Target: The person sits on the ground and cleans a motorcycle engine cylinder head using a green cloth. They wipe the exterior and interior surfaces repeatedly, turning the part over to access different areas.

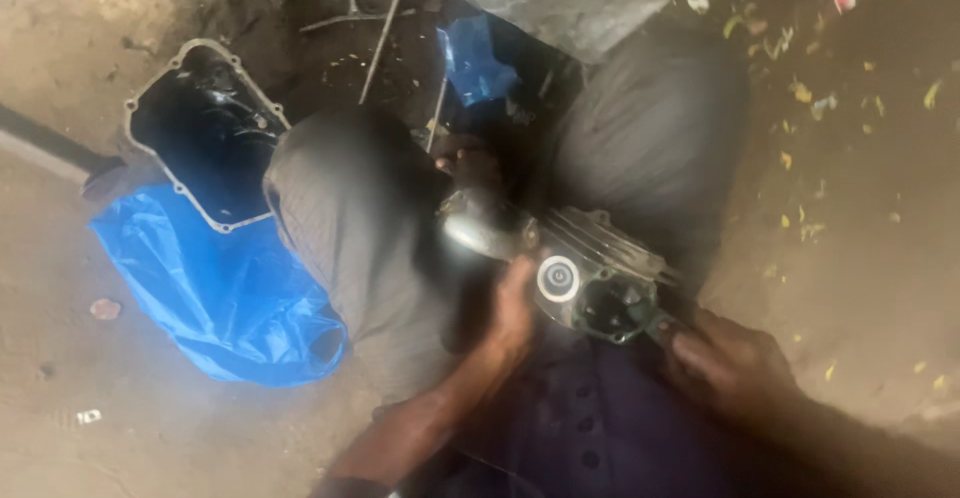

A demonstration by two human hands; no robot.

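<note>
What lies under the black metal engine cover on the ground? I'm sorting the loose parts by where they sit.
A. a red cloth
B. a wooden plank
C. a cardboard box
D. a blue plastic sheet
D: the black engine cover rests with its lower edge on the crumpled blue plastic sheet on the dirt ground.

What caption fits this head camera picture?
Both hands, left and right, hold a metal engine part over a lap.

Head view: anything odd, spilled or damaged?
Nothing is clearly broken. An oily black cover lies open side up on the dirt, half on a blue bag. Loose rods lie in the dirt beyond. Both hands, left and right, hold the engine part over the lap. The picture is blurred.
</note>
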